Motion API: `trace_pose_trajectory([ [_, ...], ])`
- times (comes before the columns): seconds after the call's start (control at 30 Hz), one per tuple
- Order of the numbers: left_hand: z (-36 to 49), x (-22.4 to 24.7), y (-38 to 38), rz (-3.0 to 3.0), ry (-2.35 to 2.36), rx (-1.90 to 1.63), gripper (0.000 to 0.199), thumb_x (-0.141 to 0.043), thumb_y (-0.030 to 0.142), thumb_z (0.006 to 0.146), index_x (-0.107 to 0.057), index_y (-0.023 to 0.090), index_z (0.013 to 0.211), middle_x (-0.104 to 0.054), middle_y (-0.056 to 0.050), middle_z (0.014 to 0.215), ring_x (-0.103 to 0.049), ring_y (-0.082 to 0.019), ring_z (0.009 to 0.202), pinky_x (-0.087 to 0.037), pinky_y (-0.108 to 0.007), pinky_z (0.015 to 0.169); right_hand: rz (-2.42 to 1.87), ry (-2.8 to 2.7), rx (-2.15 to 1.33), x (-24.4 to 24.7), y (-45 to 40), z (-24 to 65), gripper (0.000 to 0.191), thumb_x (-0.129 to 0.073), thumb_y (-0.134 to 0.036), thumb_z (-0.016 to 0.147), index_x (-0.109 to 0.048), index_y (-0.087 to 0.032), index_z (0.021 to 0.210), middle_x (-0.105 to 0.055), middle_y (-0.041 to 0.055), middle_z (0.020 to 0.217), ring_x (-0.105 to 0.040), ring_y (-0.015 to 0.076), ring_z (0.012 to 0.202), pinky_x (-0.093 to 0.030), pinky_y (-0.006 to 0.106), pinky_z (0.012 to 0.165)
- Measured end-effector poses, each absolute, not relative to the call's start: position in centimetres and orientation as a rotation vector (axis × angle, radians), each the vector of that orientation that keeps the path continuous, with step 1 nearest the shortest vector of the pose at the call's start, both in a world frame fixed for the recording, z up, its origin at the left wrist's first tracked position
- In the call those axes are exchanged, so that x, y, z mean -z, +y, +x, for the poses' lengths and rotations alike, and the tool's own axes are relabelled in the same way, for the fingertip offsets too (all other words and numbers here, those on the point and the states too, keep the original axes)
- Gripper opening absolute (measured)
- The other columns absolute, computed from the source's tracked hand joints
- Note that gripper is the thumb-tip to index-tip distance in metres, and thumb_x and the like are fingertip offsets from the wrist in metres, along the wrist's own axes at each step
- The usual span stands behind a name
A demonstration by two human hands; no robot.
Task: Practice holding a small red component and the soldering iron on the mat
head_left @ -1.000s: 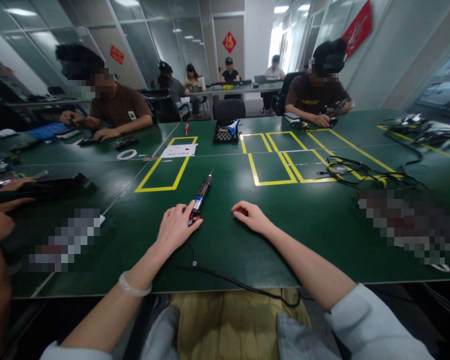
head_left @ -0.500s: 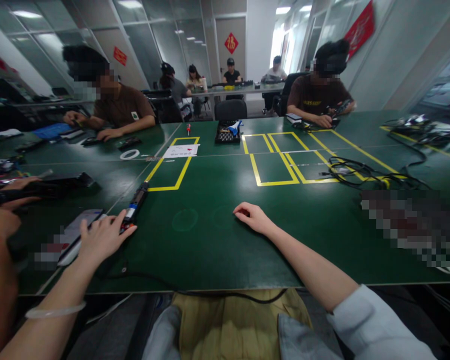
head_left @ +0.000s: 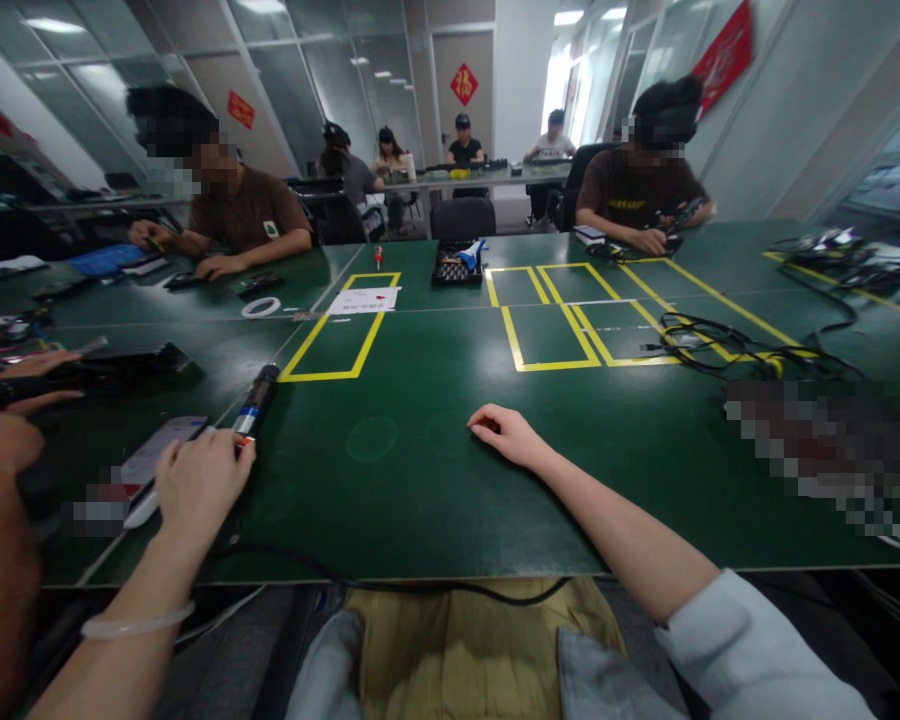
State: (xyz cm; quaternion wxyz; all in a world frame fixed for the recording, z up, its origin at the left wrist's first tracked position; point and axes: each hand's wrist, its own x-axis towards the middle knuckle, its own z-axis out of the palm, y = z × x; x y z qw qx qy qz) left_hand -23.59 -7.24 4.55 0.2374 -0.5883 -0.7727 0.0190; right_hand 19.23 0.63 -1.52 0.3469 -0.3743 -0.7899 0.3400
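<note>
My left hand (head_left: 204,482) is closed around the rear part of a black, cylindrical electric screwdriver (head_left: 255,402) with a blue and silver band. The tool lies on the green table (head_left: 412,520), its dark end pointing away from me, and a bit of red-orange shows at my fingertips. A black cord (head_left: 307,558) runs from near that hand along the table's front edge. My right hand (head_left: 506,435) rests on the tabletop with curled fingers and nothing visible in it. Left of my left hand lies a flat pale device or sheet (head_left: 161,455), partly blurred out.
Yellow tape outlines (head_left: 319,376) mark the table. A white paper (head_left: 365,300), a tape roll (head_left: 260,307), a red screwdriver (head_left: 379,258) and a black tray (head_left: 454,272) lie farther back. Black cables (head_left: 709,340) sit on the right. A neighbour's arm (head_left: 0,530) is close at left.
My left hand has gone from spread fingers over the electric screwdriver to closed around it. The tool has shifted slightly left. My right hand stays put.
</note>
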Motion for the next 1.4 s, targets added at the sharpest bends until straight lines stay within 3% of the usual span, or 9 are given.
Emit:
trace_pose_trajectory([
  [0.17, -17.6, -5.6, -5.2, -1.964, -2.325, 0.378, 0.040, -0.038, 0.048, 0.087, -0.058, 0.019, 0.106, -0.068, -0.008, 0.093, -0.062, -0.024, 0.083, -0.045, -0.034, 0.075, -0.962, -2.048, -0.887, 1.7, 0.6, 19.1, 0.014, -0.055, -0.022, 0.086, -0.065, -0.016, 0.092, -0.063, 0.0023, 0.082, -0.052, 0.0123, 0.068, -0.041, 0.024, 0.065],
  [0.3, -9.7, -5.7, -3.0, -2.584, -2.240, 0.840, 0.037, -0.041, 0.048, 0.088, -0.060, 0.022, 0.106, -0.068, -0.003, 0.092, -0.062, -0.018, 0.086, -0.045, -0.029, 0.078, -0.942, -2.020, -0.929, 1.6, 0.6, 19.2, 0.014, -0.054, -0.025, 0.086, -0.064, -0.017, 0.092, -0.061, 0.0014, 0.079, -0.052, 0.0120, 0.067, -0.041, 0.025, 0.065],
  [0.5, -1.3, -4.4, -0.3, -3.308, -2.081, 1.235, 0.046, -0.049, 0.041, 0.086, -0.052, 0.016, 0.124, -0.060, -0.001, 0.077, -0.056, -0.013, 0.070, -0.045, -0.027, 0.070, -0.820, -1.844, -1.211, 1.5, 0.5, 19.1, 0.029, -0.059, -0.032, 0.084, -0.054, -0.017, 0.109, -0.061, 0.0007, 0.082, -0.053, 0.0106, 0.065, -0.045, 0.025, 0.066],
  [0.67, 0.2, -1.9, 0.3, -3.387, -2.104, 1.436, 0.051, -0.052, 0.042, 0.085, -0.049, 0.013, 0.127, -0.057, 0.001, 0.069, -0.054, -0.012, 0.066, -0.043, -0.026, 0.067, -0.772, -1.834, -1.280, 1.7, 0.5, 18.8, 0.023, -0.060, -0.035, 0.085, -0.055, -0.016, 0.097, -0.063, 0.0023, 0.082, -0.055, 0.0116, 0.068, -0.046, 0.025, 0.067],
  [0.8, -0.1, -0.9, 0.3, -3.219, -2.303, 1.708, 0.047, -0.051, 0.046, 0.086, -0.053, 0.013, 0.119, -0.060, 0.000, 0.071, -0.057, -0.011, 0.064, -0.046, -0.027, 0.067, -0.815, -1.846, -1.250, 1.6, 0.5, 18.8, 0.023, -0.060, -0.034, 0.085, -0.055, -0.016, 0.099, -0.063, 0.0019, 0.082, -0.056, 0.0114, 0.068, -0.046, 0.025, 0.067],
  [0.97, -0.3, -0.7, 0.3, -3.163, -2.479, 1.738, 0.037, -0.056, 0.050, 0.083, -0.057, 0.014, 0.092, -0.065, -0.004, 0.074, -0.059, -0.011, 0.063, -0.047, -0.027, 0.066, -0.856, -1.835, -1.200, 1.5, 0.6, 19.0, 0.022, -0.059, -0.032, 0.085, -0.056, -0.017, 0.100, -0.062, 0.0008, 0.080, -0.054, 0.0107, 0.067, -0.045, 0.024, 0.066],
  [1.17, -0.2, -0.7, 0.0, -3.218, -2.273, 1.748, 0.032, -0.068, 0.041, 0.075, -0.055, 0.016, 0.090, -0.063, -0.002, 0.078, -0.059, -0.011, 0.069, -0.046, -0.027, 0.069, -0.850, -1.792, -1.255, 1.6, 0.8, 18.7, 0.027, -0.059, -0.032, 0.084, -0.053, -0.017, 0.105, -0.060, -0.0001, 0.079, -0.053, 0.0104, 0.065, -0.044, 0.024, 0.064],
  [1.4, -0.2, -1.4, -0.3, -3.156, -2.083, 1.581, 0.026, -0.065, 0.037, 0.077, -0.058, 0.017, 0.091, -0.061, -0.002, 0.085, -0.057, -0.012, 0.075, -0.045, -0.026, 0.072, -0.878, -1.789, -1.186, 1.7, 1.0, 18.6, 0.020, -0.058, -0.036, 0.084, -0.054, -0.017, 0.088, -0.056, -0.0011, 0.076, -0.050, 0.0103, 0.064, -0.042, 0.023, 0.063],
])
